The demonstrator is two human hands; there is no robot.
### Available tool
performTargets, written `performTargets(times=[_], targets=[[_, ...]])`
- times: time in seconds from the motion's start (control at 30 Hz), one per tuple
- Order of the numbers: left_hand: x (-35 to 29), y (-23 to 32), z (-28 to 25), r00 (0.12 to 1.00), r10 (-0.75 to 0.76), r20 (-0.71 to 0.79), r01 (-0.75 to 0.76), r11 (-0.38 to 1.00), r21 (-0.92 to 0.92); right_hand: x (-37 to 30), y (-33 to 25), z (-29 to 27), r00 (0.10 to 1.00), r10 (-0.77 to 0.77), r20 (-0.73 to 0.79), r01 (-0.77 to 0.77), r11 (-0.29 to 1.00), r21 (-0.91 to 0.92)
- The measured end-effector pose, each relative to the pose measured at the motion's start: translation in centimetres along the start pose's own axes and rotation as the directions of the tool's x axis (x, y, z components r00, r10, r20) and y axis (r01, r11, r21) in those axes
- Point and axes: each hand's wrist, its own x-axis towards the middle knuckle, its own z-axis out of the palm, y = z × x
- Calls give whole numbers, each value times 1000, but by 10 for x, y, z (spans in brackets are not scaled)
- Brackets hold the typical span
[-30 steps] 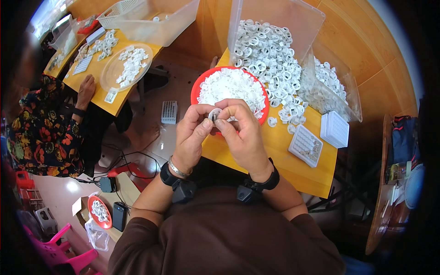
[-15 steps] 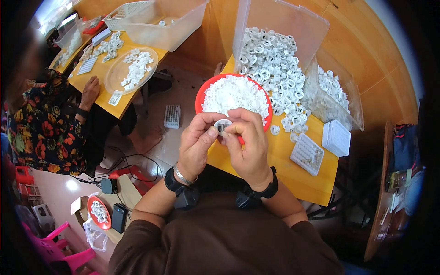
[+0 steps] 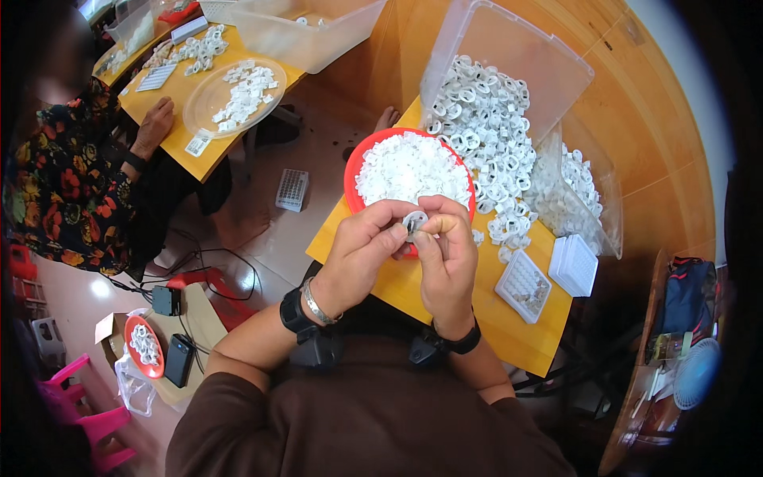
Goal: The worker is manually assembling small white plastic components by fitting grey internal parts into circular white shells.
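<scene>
**Ring part [image 3: 412, 223] partly covered, inner detail unreadable**

Its sides are behind the digits of the left hand [image 3: 358, 256] and right hand [image 3: 447, 264] — markings too small to tell. Red bowl [image 3: 354, 188]: near rim hidden by the hands. White pieces [image 3: 413, 168] in it blur together, single shapes unclear. Small bits [image 3: 538, 289] in the white tray [image 3: 515, 275]: unidentifiable. Left clear bin [image 3: 334, 54] clipped at top — brown shirt [image 3: 373, 405] at bottom. Co-worker's head [image 3: 60, 56] blurred.
</scene>
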Motion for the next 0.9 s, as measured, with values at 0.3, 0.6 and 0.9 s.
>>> performTargets(times=[0.3, 0.6, 0.9], targets=[[-5, -7, 6, 1000, 15, 8, -14, 995, -97, -7, 7, -11, 974, -224, 17, 218, 923, -317], [-8, -8, 9, 998, -52, 43, 55, 996, -70, -8, 4, -23, 916, -382, 120, 398, 831, -388], [-8, -7, 9, 997, -67, 49, 72, 990, -121, -8, 11, -25, 889, -436, 140, 458, 844, -278]])
